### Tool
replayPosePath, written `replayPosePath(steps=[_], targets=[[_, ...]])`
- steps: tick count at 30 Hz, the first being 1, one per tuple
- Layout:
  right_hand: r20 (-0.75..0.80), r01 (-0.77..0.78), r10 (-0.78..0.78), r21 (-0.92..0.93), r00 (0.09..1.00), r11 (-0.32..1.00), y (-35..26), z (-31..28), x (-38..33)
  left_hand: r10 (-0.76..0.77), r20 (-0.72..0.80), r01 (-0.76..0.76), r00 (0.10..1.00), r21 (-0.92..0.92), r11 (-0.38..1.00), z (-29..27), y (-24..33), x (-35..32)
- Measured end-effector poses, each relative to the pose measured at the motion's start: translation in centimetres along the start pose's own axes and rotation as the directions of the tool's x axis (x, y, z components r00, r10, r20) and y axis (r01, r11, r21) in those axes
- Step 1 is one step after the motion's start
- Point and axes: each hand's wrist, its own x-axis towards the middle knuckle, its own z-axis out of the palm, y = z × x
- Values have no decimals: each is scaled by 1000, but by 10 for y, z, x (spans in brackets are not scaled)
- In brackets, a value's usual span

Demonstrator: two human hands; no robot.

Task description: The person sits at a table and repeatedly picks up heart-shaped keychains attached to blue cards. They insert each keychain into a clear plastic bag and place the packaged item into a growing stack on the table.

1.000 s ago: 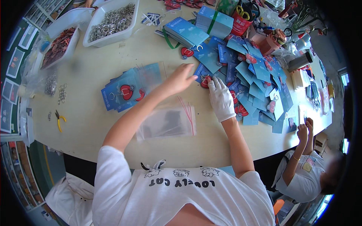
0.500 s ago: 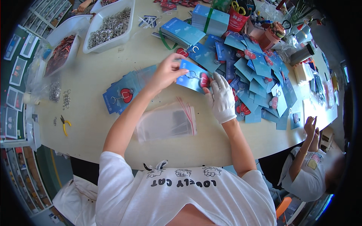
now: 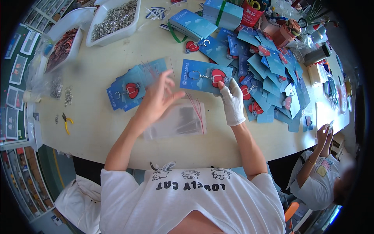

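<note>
My right hand (image 3: pixel 233 103), in a white glove with the thumb bare, grips a blue card (image 3: pixel 200 85) by its right end. On that card lies a red heart-shaped keychain (image 3: pixel 219 77) with a metal ring, the thumb at the heart's lower edge. My bare left hand (image 3: pixel 156 99) is empty and slightly blurred, its fingers apart, left of the card. Below it on the table is a pile of clear plastic bags (image 3: pixel 175 124) with red strips. Left of that hand lies a fanned stack of cards (image 3: pixel 126 93), the top one carrying a red keychain.
A large heap of blue cards with keychains (image 3: pixel 269 84) spreads to the right. Behind are banded card stacks (image 3: pixel 222 15), a white bin of metal rings (image 3: pixel 113 25) and a red cup (image 3: pixel 250 13). Yellow-handled pliers (image 3: pixel 67 124) lie left. A co-worker (image 3: pixel 317 167) sits at right.
My left hand has let go of the card and moved down and left, fingers spreading. The card, now in my right hand alone, has turned to lie more level, facing up.
</note>
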Motion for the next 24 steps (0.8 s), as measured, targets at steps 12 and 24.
replayPosePath(steps=[12,24], targets=[[330,386,-289,-279,898,879,-8,10,-11,-176,170,240,970,-792,561,9,-3,-8],[371,677,-673,-686,640,266,-25,21,-16,-163,93,174,982,-775,607,10,5,-22]])
